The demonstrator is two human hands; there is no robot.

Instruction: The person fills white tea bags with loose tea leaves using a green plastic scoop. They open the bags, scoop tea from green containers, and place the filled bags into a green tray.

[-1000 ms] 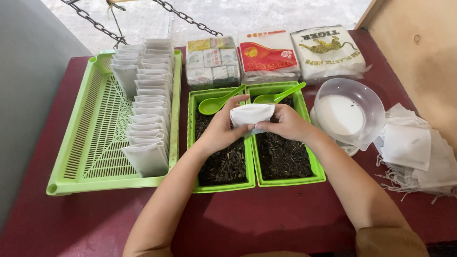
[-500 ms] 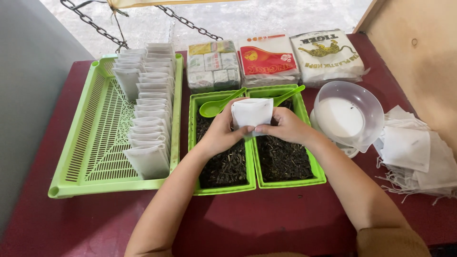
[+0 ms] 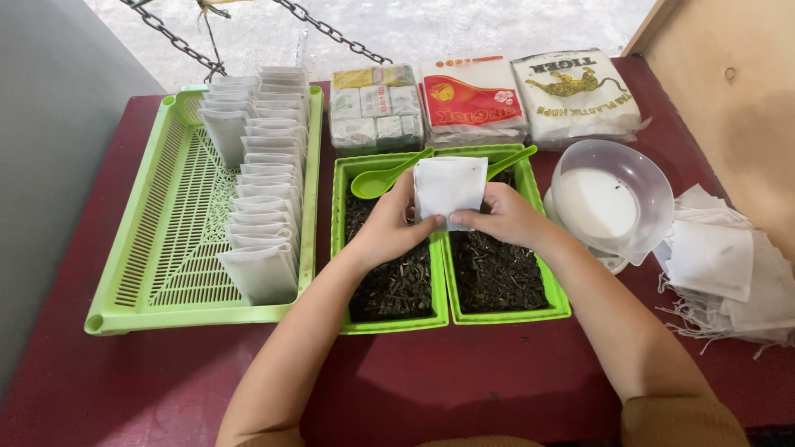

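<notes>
Both sets of fingers are pinching a white filter bag (image 3: pixel 450 189), left hand (image 3: pixel 389 225) and right hand (image 3: pixel 505 217) holding it upright over the two green trays of dark tea (image 3: pixel 396 281). It's sitting higher and flatter than a second ago, so it's looking smoothed out. Filled bags (image 3: pixel 257 199) are lining the basket on the desk (image 3: pixel 431 389).

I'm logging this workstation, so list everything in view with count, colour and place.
pouch: one, white, held above the small trays
small trays: two, green, centre, holding dark loose leaves
spoons: two, green, at the trays' far ends
large tray: one, green, left, with a row of white filled pouches
packets: three, far edge
bowl: one, clear, right
empty pouches: a pile, white, far right
table: dark red
left hand, right hand: both gripping the pouch
</notes>
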